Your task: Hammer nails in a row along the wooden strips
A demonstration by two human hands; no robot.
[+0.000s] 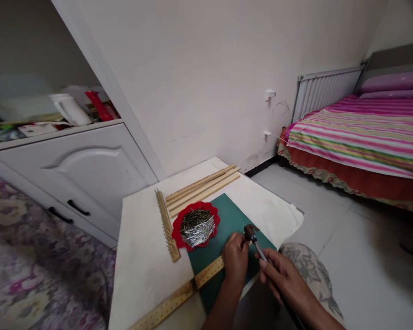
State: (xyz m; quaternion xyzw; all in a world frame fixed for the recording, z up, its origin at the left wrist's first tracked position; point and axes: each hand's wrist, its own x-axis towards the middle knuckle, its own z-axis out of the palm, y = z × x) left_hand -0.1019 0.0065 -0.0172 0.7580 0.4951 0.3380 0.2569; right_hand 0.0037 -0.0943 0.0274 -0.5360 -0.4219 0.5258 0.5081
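My right hand (280,275) is wrapped round the handle of a hammer (260,250), whose head is tilted close to my left fingertips. My left hand (236,259) is closed over a pale wooden strip (209,272) with rows of small holes; its thumb and finger are pinched near the hammer head. What the pinch holds is hidden. Under the strip and my hands lies a green mat (223,206). Beside it, a red scalloped dish (176,225) is heaped with metal nails (198,227).
A wooden strip with nails sticking out (167,227) lies left of the dish. Several plain wooden strips (203,185) lie at the back of the white table (137,238). A cabinet (86,169) stands left, a striped bed (361,133) right. My patterned knee (306,266) is by the table.
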